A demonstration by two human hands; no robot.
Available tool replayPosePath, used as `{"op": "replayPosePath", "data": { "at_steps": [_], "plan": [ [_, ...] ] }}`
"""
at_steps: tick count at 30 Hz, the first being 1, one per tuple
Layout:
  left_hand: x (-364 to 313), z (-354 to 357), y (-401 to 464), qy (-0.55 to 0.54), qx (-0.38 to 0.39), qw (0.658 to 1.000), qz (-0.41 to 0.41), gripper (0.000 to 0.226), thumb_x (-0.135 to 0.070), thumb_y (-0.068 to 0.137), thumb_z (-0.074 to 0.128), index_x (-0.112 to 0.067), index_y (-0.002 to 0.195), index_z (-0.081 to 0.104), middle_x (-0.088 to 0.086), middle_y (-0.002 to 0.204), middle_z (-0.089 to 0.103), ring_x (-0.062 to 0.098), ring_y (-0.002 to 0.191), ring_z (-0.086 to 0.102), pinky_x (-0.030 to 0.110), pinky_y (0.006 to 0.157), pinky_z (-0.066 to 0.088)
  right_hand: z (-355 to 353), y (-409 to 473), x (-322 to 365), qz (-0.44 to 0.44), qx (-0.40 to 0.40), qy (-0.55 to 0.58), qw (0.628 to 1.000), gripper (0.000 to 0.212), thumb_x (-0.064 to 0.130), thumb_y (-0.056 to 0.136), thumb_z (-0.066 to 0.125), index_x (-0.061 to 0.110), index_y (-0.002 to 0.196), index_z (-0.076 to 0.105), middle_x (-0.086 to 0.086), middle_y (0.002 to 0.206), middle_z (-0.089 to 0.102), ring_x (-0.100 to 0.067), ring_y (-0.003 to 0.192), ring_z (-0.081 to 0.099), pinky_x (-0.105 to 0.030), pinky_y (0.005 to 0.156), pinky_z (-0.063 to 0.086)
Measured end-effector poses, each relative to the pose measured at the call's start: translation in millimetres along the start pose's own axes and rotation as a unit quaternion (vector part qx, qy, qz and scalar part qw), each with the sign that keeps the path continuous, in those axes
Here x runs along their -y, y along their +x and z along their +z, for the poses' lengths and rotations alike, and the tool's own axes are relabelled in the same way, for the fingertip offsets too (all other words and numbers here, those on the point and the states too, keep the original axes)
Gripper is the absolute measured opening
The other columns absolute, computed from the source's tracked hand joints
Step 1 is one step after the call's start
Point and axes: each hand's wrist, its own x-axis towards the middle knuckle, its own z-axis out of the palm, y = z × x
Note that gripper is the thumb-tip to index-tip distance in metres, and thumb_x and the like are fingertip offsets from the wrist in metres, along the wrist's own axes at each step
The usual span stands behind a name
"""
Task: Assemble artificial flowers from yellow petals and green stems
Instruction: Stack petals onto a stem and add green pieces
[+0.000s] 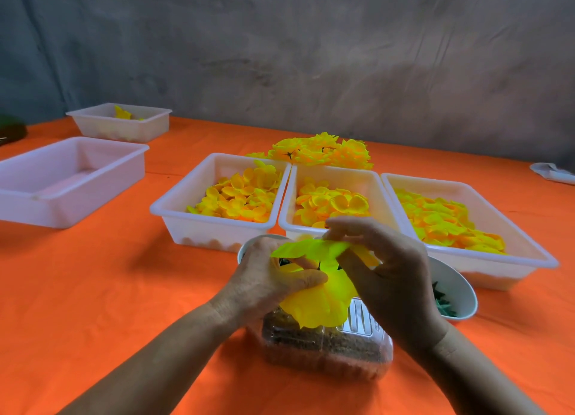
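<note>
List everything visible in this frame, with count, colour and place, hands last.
petal trays: three, white, side by side mid-table, holding yellow-orange petals.
finished flowers: one pile, yellow, behind the middle tray.
empty tray: one, white, left.
far tray: one, white, back left, a few yellow pieces inside.
bowl: one, white, under the hands, green pieces inside.
clear container: one, brown contents, near edge.
tablecloth: orange.
flower in progress: yellow, held by both hands.
left hand: grips the flower.
right hand: pinches a petal.
</note>
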Motion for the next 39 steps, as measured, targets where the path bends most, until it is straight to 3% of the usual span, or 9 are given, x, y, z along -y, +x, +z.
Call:
{"op": "replayPosePath", "data": {
  "at_steps": [2, 6, 13, 18, 21, 24, 29, 34, 39],
  "plan": [
    [-0.1, -0.4, 0.3, -0.006, 0.006, 1.0, -0.013, 0.014, -0.034, 0.054, 0.079, -0.027, 0.062, 0.07, 0.012, 0.078, 0.069, 0.023, 0.075, 0.066, 0.045, 0.073, 0.055, 1.0, 2.2, 2.0, 0.102, -0.002, 0.128, 0.986, 0.031, 0.001, 0.075, 0.072, 0.028, 0.091, 0.068, 0.012, 0.083, 0.071, -0.002, 0.079, 0.066, -0.017, 0.072, 0.051],
    [1.7, -0.9, 0.1, -0.012, 0.023, 1.0, -0.004, 0.015, -0.033, 0.056, 0.078, -0.022, 0.063, 0.07, 0.008, 0.07, 0.068, 0.02, 0.066, 0.065, 0.043, 0.066, 0.054, -1.0, 6.2, 4.9, 0.213, 0.033, 0.297, 0.93, 0.022, -0.005, 0.074, 0.07, 0.015, 0.082, 0.073, -0.002, 0.08, 0.074, -0.01, 0.073, 0.067, -0.019, 0.067, 0.051],
    [4.3, -1.2, 1.9, -0.005, 0.03, 1.0, 0.004, 0.015, -0.034, 0.058, 0.078, -0.023, 0.063, 0.07, 0.004, 0.068, 0.067, 0.015, 0.066, 0.064, 0.036, 0.063, 0.053, -4.2, 6.9, 6.4, 0.302, 0.035, 0.35, 0.886, 0.015, 0.008, 0.063, 0.07, 0.013, 0.076, 0.074, -0.01, 0.078, 0.074, -0.017, 0.069, 0.068, -0.022, 0.062, 0.053],
    [3.5, -1.3, 1.8, -0.004, 0.027, 1.0, 0.01, 0.013, -0.035, 0.059, 0.077, -0.025, 0.061, 0.069, 0.002, 0.068, 0.067, 0.018, 0.068, 0.064, 0.043, 0.068, 0.053, -4.1, 8.4, 6.3, 0.319, 0.038, 0.358, 0.877, 0.017, 0.011, 0.06, 0.071, 0.014, 0.076, 0.075, -0.008, 0.08, 0.074, -0.017, 0.07, 0.069, -0.024, 0.064, 0.055],
    [3.4, -2.3, 1.4, -0.004, 0.035, 0.999, 0.019, 0.014, -0.036, 0.059, 0.077, -0.025, 0.063, 0.069, 0.0, 0.068, 0.067, 0.016, 0.068, 0.063, 0.043, 0.069, 0.052, -3.3, 7.6, 5.5, 0.3, 0.039, 0.35, 0.887, 0.019, 0.013, 0.06, 0.072, 0.014, 0.079, 0.075, -0.008, 0.082, 0.074, -0.016, 0.073, 0.069, -0.024, 0.066, 0.055],
    [4.2, -1.8, 0.7, -0.019, 0.033, 0.999, 0.005, 0.022, -0.035, 0.057, 0.078, -0.017, 0.069, 0.072, 0.01, 0.073, 0.069, 0.021, 0.071, 0.065, 0.044, 0.07, 0.054, -2.1, 6.1, 4.7, 0.25, 0.039, 0.315, 0.915, 0.016, 0.009, 0.066, 0.077, 0.015, 0.08, 0.075, -0.004, 0.081, 0.075, -0.012, 0.074, 0.068, -0.022, 0.068, 0.053],
    [4.3, 0.8, 0.9, -0.025, 0.012, 1.0, -0.006, 0.031, -0.031, 0.055, 0.081, -0.011, 0.078, 0.072, 0.018, 0.083, 0.07, 0.034, 0.081, 0.068, 0.052, 0.073, 0.055, -2.3, 0.0, 1.3, 0.084, 0.019, 0.079, 0.993, 0.016, 0.006, 0.074, 0.073, 0.021, 0.081, 0.073, 0.011, 0.078, 0.073, 0.0, 0.074, 0.067, -0.014, 0.069, 0.049],
    [3.4, -0.5, 0.2, -0.035, 0.011, 0.999, -0.013, 0.017, -0.01, 0.068, 0.083, -0.013, 0.082, 0.073, 0.019, 0.085, 0.071, 0.028, 0.078, 0.067, 0.053, 0.075, 0.054, -2.7, -2.3, 1.0, -0.053, 0.018, -0.04, 0.998, 0.012, 0.002, 0.077, 0.068, 0.003, 0.086, 0.073, -0.001, 0.084, 0.072, -0.007, 0.08, 0.067, -0.014, 0.073, 0.051],
    [-0.9, -0.3, -1.1, -0.027, 0.028, 0.999, 0.023, 0.016, -0.011, 0.068, 0.082, -0.011, 0.079, 0.071, 0.008, 0.072, 0.066, 0.014, 0.067, 0.057, 0.042, 0.063, 0.051, -3.2, -3.3, -3.4, -0.098, 0.014, -0.072, 0.992, 0.011, 0.0, 0.077, 0.067, 0.001, 0.086, 0.073, -0.005, 0.087, 0.072, -0.019, 0.082, 0.07, -0.036, 0.069, 0.055]
  ]
}}
